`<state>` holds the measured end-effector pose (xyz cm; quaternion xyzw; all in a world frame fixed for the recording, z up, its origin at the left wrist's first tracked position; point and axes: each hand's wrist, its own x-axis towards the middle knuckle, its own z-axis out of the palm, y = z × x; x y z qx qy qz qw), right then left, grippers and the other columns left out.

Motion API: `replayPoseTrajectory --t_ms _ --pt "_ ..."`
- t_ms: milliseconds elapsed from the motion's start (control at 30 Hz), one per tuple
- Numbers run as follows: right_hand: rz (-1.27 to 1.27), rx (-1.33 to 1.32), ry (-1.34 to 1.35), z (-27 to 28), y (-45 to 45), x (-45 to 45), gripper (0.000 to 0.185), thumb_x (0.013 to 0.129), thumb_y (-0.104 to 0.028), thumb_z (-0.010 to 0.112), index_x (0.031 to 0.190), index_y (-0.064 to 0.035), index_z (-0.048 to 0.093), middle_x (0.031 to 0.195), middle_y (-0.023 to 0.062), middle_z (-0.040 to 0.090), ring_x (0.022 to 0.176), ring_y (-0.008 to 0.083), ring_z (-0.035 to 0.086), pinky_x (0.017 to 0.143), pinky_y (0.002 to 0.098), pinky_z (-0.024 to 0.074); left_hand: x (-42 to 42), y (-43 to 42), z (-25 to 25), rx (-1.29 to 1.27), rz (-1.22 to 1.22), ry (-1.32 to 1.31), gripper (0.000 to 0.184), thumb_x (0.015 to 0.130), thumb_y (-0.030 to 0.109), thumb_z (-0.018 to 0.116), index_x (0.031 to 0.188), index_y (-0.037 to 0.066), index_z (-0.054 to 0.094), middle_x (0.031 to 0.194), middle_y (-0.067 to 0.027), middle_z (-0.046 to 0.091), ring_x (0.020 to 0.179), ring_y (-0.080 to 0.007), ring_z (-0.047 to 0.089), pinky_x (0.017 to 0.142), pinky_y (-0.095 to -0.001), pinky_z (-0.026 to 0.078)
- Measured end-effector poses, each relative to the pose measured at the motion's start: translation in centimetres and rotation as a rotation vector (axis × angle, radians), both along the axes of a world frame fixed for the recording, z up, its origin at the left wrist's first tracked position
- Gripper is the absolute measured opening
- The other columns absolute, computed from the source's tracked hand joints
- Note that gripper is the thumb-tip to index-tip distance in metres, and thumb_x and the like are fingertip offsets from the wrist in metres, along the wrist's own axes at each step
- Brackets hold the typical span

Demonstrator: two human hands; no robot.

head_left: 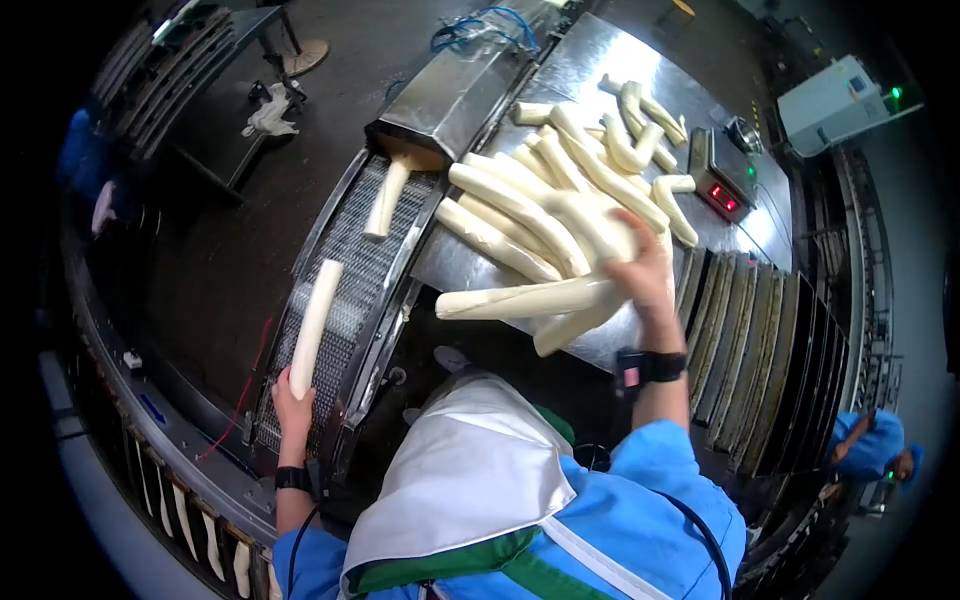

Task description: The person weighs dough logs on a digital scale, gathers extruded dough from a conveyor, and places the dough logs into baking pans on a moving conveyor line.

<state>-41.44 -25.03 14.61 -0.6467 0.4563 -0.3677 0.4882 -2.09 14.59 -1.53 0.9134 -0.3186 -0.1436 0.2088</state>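
Near the lower end of the mesh conveyor, my left hand (293, 400) is closed round the near end of a pale dough log (318, 320), which points away over the belt. My right hand (645, 265), smeared by motion, grips at a blurred dough log (597, 225) on the pile at the table's near side. Just under that hand, another long dough log (520, 299) juts past the table edge. A further dough log (388, 200) lies on the belt at the mouth of the metal housing. Several more dough logs (510, 205) are heaped on the steel table.
The mesh conveyor (345, 240) runs out of a metal housing (450, 90). Right of the pile stands a scale (722, 175) with red digits, a metal bowl (743, 135) behind it. Stacked trays (745, 350) adjoin the steel table (600, 50). Another person (868, 445) is at far right.
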Motion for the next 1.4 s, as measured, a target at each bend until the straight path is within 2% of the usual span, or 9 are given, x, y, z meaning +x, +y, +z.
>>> replayPoseTrajectory --t_ms 200,267,400,767,867,1000,1200,1333,1400 --pt "-0.344 0.051 0.041 0.1 -9.3 -12.2 0.069 0.057 0.006 0.057 0.125 -0.007 0.056 0.113 0.0115 0.061 0.097 0.021 0.061 0.085 0.0277 0.0481 0.5 -1.2 1.5 0.082 -0.014 0.003 0.06 0.068 0.005 0.074 0.122 0.002 0.047 0.111 -0.0209 0.052 0.105 -0.0372 0.049 0.091 -0.0429 0.04" --pt "-0.489 -0.223 0.784 -6.3 -13.0 -15.4 0.057 0.071 -0.017 0.059 0.126 -0.0048 0.053 0.11 0.0207 0.062 0.098 0.0304 0.061 0.091 0.0323 0.0451 0.7 -1.4 0.8 0.058 -0.025 -0.045 0.056 0.068 0.008 0.074 0.117 0.001 0.048 0.109 -0.0212 0.053 0.103 -0.038 0.05 0.089 -0.0434 0.041" --pt "-0.279 -0.324 0.724 -9.5 -8.0 -9.3 0.064 0.074 -0.029 0.063 0.131 -0.004 0.046 0.124 0.0268 0.049 0.123 0.0412 0.042 0.102 0.0453 0.0355 0.5 0.1 0.5 0.091 0.056 -0.104 0.049 0.071 0.014 0.072 0.112 0.001 0.049 0.105 -0.0213 0.056 0.099 -0.0384 0.054 0.086 -0.0439 0.043" --pt "0.398 -0.658 1.308 -10.8 -0.9 7.4 0.11 0.058 -0.047 0.081 0.146 -0.0302 0.017 0.149 0.0219 0.018 0.137 0.0408 0.016 0.113 0.0466 0.0161 -4.3 3.1 6.5 -0.6 0.668 1.207 0.044 0.088 0.033 0.053 0.111 -0.003 0.055 0.066 -0.003 0.053 0.061 -0.0118 0.053 0.053 -0.0263 0.046" --pt "0.348 -0.695 1.247 -10.4 0.2 8.8 0.101 0.059 -0.035 0.081 0.144 -0.019 0.027 0.146 0.0233 0.023 0.135 0.0417 0.021 0.111 0.0475 0.0198 -5.9 3.0 7.8 -1.024 0.828 1.636 0.047 0.09 0.035 0.05 0.115 -0.005 0.051 0.067 -0.0019 0.053 0.057 -0.0095 0.053 0.051 -0.024 0.048" --pt "0.748 -0.562 0.605 -9.8 3.1 11.9 0.064 0.069 -0.021 0.076 0.122 0.002 0.05 0.12 0.0239 0.052 0.114 0.0371 0.049 0.097 0.0418 0.0408 -6.5 1.1 10.6 -0.95 0.724 1.452 0.032 0.088 0.027 0.057 0.105 0.0 0.051 0.077 -0.0081 0.057 0.066 -0.0149 0.058 0.056 -0.0267 0.051" --pt "1.17 1.168 -0.44 -5.1 15.5 19.3 0.062 0.092 -0.044 0.051 0.129 0.004 0.039 0.115 0.0196 0.057 0.107 0.0265 0.056 0.094 0.037 0.0458 -9.3 -8.3 18.7 -0.514 -0.106 1.38 0.053 0.088 0.015 0.06 0.13 0.005 0.03 0.085 -0.015 0.061 0.071 -0.0204 0.063 0.063 -0.032 0.055" --pt "0.664 0.925 -0.766 1.8 12.9 17.1 0.037 0.083 -0.014 0.061 0.113 0.0021 0.046 0.091 0.0131 0.06 0.076 0.0202 0.062 0.077 0.0379 0.0545 -12.5 -11.7 15.6 -0.395 -0.692 1.059 0.087 0.088 0.013 0.06 0.147 0.009 -0.003 0.114 -0.0196 0.052 0.1 -0.0209 0.058 0.087 -0.0324 0.05" --pt "0.502 0.747 -0.658 2.6 8.9 12.8 0.034 0.079 -0.011 0.063 0.106 0.0027 0.047 0.086 0.0126 0.059 0.067 0.0195 0.061 0.068 0.0372 0.0553 -11.7 -12.5 18.0 -0.173 -0.76 1.31 0.076 0.089 0.012 0.059 0.148 0.01 0.01 0.13 -0.0208 0.046 0.112 -0.0187 0.052 0.094 -0.031 0.044"
